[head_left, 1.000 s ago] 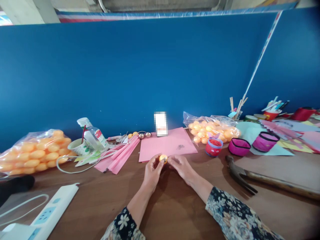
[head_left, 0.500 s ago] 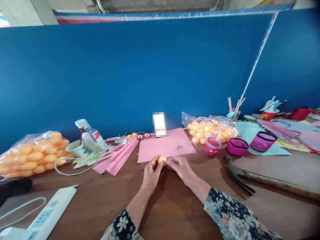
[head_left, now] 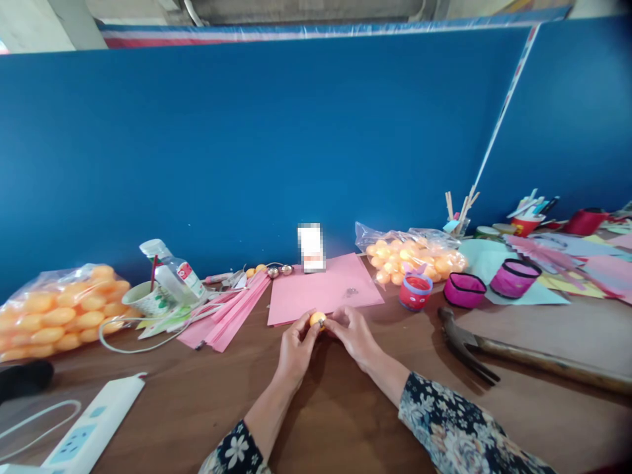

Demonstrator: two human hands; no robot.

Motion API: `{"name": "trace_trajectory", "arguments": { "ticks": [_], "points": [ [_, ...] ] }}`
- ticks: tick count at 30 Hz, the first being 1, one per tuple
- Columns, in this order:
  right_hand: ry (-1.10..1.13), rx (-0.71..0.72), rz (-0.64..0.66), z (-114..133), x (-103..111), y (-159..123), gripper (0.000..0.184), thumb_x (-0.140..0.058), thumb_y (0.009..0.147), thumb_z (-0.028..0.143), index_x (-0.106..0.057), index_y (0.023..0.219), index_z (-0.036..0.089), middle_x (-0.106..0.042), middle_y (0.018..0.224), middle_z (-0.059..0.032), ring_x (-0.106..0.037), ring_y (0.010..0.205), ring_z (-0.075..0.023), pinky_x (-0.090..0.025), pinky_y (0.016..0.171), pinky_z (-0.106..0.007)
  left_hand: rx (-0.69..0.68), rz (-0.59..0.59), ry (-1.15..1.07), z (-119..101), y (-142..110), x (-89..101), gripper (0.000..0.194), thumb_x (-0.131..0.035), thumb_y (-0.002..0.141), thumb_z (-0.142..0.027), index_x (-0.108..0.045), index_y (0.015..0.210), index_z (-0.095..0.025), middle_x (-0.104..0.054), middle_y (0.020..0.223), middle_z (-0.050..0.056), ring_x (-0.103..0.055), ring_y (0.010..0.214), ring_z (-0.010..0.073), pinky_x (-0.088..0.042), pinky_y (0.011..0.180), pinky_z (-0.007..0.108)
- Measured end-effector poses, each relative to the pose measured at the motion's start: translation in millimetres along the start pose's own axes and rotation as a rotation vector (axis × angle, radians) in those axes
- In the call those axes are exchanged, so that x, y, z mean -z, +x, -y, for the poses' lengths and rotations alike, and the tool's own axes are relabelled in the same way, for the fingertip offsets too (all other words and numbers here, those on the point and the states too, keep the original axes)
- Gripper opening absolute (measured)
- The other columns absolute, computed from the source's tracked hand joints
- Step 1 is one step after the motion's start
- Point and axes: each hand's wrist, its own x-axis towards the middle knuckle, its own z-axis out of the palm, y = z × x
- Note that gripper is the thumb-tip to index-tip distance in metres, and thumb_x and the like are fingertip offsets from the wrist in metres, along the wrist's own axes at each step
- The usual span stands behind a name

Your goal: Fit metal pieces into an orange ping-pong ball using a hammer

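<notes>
Between the thumb and fingers of my left hand [head_left: 296,345] is an orange table tennis ball [head_left: 316,319], held just above the brown table near the front edge of the pink paper. A tiny dark, shiny piece [head_left: 321,324] shows on the ball's right side, by my left thumb tip. My right hand [head_left: 354,334] has its thumb and index finger pinched together against that side of the ball. What the right fingertips grip, if anything, is too small to make out. On the pink paper [head_left: 291,296] lies a little heap of small metal bits [head_left: 351,292].
A claw hammer [head_left: 474,345] lies to the right. Bags of orange balls stand left [head_left: 59,316] and back right [head_left: 409,253]. Pink strips [head_left: 237,309], a bottle [head_left: 182,273], a power strip [head_left: 93,428], a red cup [head_left: 415,291] and purple fabric rings [head_left: 464,289] surround the hands.
My right fingertips have come in slightly to the left and now meet the ball. My left hand keeps its hold. The whole view has shifted a little.
</notes>
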Motion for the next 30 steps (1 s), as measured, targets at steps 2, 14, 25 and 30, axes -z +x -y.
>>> {"name": "trace_trajectory", "arguments": {
  "ticks": [2, 14, 25, 30],
  "points": [
    [0.045, -0.005, -0.005, 0, -1, 0, 0.029, -0.066, 0.062, 0.042, -0.055, 0.072, 0.017, -0.061, 0.067, -0.0004, -0.058, 0.064, -0.0153, -0.047, 0.058, -0.025, 0.028, 0.021, -0.026, 0, 0, 0.3, 0.043, -0.061, 0.070, -0.032, -0.056, 0.110, -0.015, -0.061, 0.111, 0.009, -0.054, 0.104, 0.0238, -0.041, 0.092, 0.037],
    [0.165, -0.028, 0.083, 8, -2, 0, 0.026, -0.062, 0.068, 0.041, -0.059, 0.075, 0.016, -0.062, 0.071, -0.0018, -0.058, 0.067, -0.0143, -0.049, 0.062, -0.026, 0.161, -0.005, -0.343, -11, -2, -3.9, 0.042, -0.063, 0.069, -0.032, -0.059, 0.107, -0.015, -0.063, 0.106, 0.008, -0.059, 0.095, 0.0195, -0.043, 0.090, 0.036],
    [0.025, 0.086, 0.158, 2, -3, -2, 0.023, -0.054, 0.076, 0.039, -0.057, 0.083, 0.018, -0.063, 0.076, -0.0023, -0.060, 0.068, -0.0153, -0.049, 0.062, -0.027, 0.104, -0.006, -0.183, -14, -2, -1.2, 0.044, -0.065, 0.067, -0.033, -0.059, 0.106, -0.014, -0.065, 0.101, 0.009, -0.059, 0.094, 0.0220, -0.046, 0.084, 0.035],
    [-0.132, 0.257, 0.160, 7, -4, -7, 0.025, -0.056, 0.076, 0.029, -0.054, 0.100, 0.021, -0.060, 0.100, -0.0051, -0.059, 0.084, -0.0164, -0.048, 0.075, -0.029, 0.076, 0.006, -0.166, -16, -2, -1.4, 0.043, -0.064, 0.068, -0.033, -0.060, 0.105, -0.014, -0.064, 0.104, 0.009, -0.057, 0.098, 0.0233, -0.044, 0.086, 0.034]
  ]
}}
